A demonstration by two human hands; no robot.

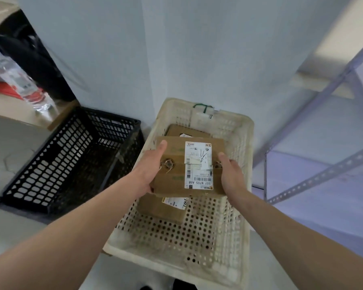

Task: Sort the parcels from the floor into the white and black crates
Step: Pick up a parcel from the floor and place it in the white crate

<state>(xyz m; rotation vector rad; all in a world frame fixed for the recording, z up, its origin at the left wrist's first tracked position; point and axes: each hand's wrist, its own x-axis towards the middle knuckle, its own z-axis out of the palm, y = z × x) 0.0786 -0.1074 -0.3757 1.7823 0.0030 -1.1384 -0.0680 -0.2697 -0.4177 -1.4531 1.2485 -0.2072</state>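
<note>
A brown cardboard parcel (176, 174) with a white shipping label hangs over the white crate (228, 258). My left hand (151, 170) grips its left side, thumb on top. My right hand (232, 174) grips its right side, thumb on top too. Two more brown parcels lie inside the white crate: one (161, 210) under the held parcel toward me, another (180, 130) at the far end. The black crate (50, 170) stands to the left of the white one, with nothing visible in it.
A white wall corner rises behind both crates. A metal shelf frame (323, 174) stands at the right. At the left, a plastic water bottle (23, 82) and a dark bag (36, 59) sit on a low cardboard surface.
</note>
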